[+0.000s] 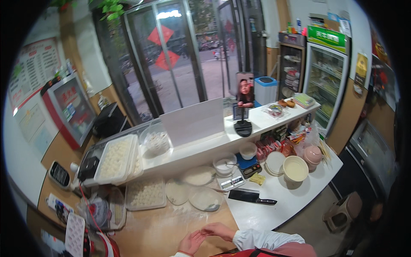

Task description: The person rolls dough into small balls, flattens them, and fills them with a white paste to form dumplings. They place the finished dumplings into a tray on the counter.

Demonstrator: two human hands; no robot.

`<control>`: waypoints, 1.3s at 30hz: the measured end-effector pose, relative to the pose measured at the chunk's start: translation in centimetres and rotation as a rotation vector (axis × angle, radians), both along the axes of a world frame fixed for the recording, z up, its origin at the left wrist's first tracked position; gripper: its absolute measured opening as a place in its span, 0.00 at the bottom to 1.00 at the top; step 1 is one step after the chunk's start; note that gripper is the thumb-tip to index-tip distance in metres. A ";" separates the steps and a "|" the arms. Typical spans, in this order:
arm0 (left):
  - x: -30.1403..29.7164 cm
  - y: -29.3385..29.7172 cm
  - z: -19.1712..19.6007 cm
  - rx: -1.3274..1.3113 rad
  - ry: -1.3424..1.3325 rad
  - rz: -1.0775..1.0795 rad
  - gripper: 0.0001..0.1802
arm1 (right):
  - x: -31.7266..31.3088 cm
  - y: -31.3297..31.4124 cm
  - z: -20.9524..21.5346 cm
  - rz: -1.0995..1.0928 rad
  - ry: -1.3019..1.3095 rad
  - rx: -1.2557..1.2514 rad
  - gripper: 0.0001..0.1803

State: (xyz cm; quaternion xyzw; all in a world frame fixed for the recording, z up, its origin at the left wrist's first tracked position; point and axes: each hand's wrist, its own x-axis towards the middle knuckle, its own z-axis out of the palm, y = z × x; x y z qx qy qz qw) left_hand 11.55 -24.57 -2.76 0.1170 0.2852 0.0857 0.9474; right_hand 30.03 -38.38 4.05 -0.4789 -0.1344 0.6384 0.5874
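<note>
My left hand (pixel 192 243) and my right hand (pixel 219 230) meet low in the picture, above a floury wooden board (pixel 145 231). The left palm is turned up with its fingers stretched out. My right hand reaches in from the right, fingers extended and touching the left fingertips. I see nothing held between them. Just beyond the hands lie several floured round plates (pixel 206 198). A clear tub (pixel 145 193) of small white dough balls stands to their left. On the white counter at the right rests a black-handled cleaver (pixel 244 196).
A small white scale (pixel 231 183), a blue-topped scale (pixel 249 166), white bowls (pixel 224 165) and a cream bowl (pixel 295 169) crowd the counter. A phone on a stand (pixel 245 90) and a tray of dough pieces (pixel 115 158) occupy the raised ledge. A stool (pixel 342 212) stands at right.
</note>
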 end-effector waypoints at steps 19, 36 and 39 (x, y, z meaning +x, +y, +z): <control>-22.9 -12.6 -6.8 0.160 0.649 0.873 0.12 | -15.2 1.4 1.4 0.672 -0.438 -0.085 0.12; -42.9 -52.1 -16.4 -0.553 0.595 1.684 0.07 | -35.1 -5.0 -1.9 1.359 -0.548 -0.029 0.14; -41.9 -56.2 -17.7 -0.668 0.643 1.787 0.06 | -37.6 -5.1 -2.7 1.468 -0.654 -0.009 0.13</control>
